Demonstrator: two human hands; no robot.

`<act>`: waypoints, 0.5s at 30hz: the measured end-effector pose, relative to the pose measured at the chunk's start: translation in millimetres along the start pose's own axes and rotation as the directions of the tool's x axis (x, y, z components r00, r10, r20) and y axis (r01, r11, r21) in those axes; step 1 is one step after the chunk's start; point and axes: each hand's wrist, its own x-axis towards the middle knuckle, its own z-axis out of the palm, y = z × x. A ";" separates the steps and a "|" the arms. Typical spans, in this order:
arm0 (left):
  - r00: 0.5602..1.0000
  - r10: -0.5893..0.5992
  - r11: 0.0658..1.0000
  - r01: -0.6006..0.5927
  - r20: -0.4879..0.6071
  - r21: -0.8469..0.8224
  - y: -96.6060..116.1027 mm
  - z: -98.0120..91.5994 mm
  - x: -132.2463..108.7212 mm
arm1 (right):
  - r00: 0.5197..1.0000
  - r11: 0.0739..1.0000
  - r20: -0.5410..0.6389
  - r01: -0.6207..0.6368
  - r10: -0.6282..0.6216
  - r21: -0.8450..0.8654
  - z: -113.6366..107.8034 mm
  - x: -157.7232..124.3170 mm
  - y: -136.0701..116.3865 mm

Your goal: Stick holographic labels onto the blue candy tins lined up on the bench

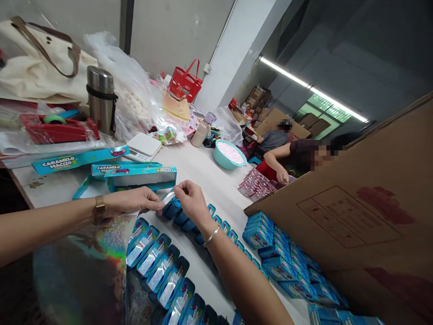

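My left hand (135, 201) and my right hand (190, 201) meet over the white table (203, 171), both pinched on a small blue candy case (170, 205) at the end of a row. Several more blue cases (162, 266) lie in a line on a shiny holographic sheet (84, 266) running toward me. A second line of cases (223, 225) passes under my right wrist. Just beyond my fingers are blue "Caramelo Macizo" display boxes (135, 174).
A large cardboard box (355, 216) holding stacked blue packs (287, 262) fills the right. Farther off are a teal bowl of pink candies (229, 155), white scale (144, 146), steel thermos (100, 99), red tape dispenser (57, 128), bags. Two people work at the far end (291, 155).
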 end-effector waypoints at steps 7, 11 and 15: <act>0.997 -0.077 0.997 0.077 -0.012 -0.005 -23.0 8.0 22.1 | 0.966 0.912 -0.128 0.164 -0.226 -0.377 10.7 10.2 29.8; 0.994 -0.094 0.996 0.094 -0.056 0.003 -24.4 10.0 23.8 | 0.978 0.924 -0.124 0.114 -0.170 -0.366 12.7 16.6 41.9; 0.993 -0.101 0.995 0.100 -0.063 -0.009 -22.3 9.7 23.6 | 0.983 0.935 -0.141 0.062 -0.117 -0.350 14.9 21.8 46.2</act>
